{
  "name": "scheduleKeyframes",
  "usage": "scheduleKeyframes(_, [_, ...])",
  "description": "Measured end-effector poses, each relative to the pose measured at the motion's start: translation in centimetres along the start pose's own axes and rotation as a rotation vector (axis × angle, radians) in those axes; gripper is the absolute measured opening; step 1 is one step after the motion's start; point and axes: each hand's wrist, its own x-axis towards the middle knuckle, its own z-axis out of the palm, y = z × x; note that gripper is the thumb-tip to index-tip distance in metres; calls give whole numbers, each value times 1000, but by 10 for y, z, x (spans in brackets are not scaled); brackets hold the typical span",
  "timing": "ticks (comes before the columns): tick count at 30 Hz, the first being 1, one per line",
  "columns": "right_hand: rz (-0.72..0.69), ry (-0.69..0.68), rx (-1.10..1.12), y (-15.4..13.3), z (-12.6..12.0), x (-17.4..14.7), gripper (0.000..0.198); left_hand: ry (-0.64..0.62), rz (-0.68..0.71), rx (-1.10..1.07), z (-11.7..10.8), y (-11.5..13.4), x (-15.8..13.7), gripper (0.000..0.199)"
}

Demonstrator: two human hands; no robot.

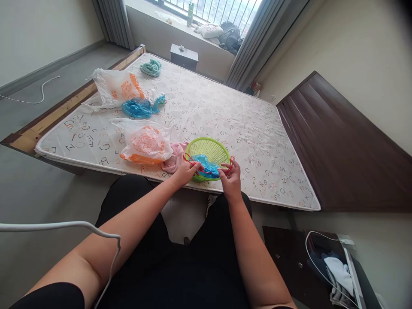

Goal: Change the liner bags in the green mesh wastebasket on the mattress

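Observation:
A green plastic basket point(210, 145) stands at the near edge of the mattress, with a blue plastic bag point(206, 165) in it. A thin red string point(210, 172) runs across the bag between my two hands. My left hand point(190, 171) pinches the string at the basket's left rim, where a loose end sticks up. At the right rim my right hand point(231, 175) is closed on the other part, and a small red loop shows above its fingers. Left of the basket lies a pink towel point(175, 158), touching a white and orange plastic bag point(146, 143).
Farther left on the mattress point(206, 116) are another white and orange bag point(119, 88), a crumpled blue bag point(138, 108) and a green cloth point(151, 68). A white cable point(64, 225) hangs across my left arm. The dark headboard point(347, 150) rises at the right.

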Motion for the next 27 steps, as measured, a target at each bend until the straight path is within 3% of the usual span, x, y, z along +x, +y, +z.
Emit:
scheduleKeyframes(7, [-130, -215, -610, -7, 11, -9, 69, -131, 129, 176, 1, -2, -5, 57])
scheduleKeyframes(10, [-134, -344, -736, -7, 10, -8, 73, -148, 156, 160, -1, -1, -7, 56])
scheduleKeyframes(12, [-116, -377, -753, -6, 9, -7, 61, -128, 170, 146, -2, 0, -8, 56])
scheduleKeyframes(15, [-56, -275, -654, -7, 6, -4, 23, -80, 191, 133, -5, 0, -8, 54])
scheduleKeyframes(17, [6, -151, -518, -12, 2, 0, 13, -44, 194, 106, -7, -1, -8, 51])
scheduleKeyframes(22, [133, 139, -134, -39, -13, 15, 29, -94, 138, 65, -6, -8, -7, 48])
scheduleKeyframes(27, [36, 251, 171, -80, -18, 23, 30, -137, -13, -100, 0, -16, -1, 55])
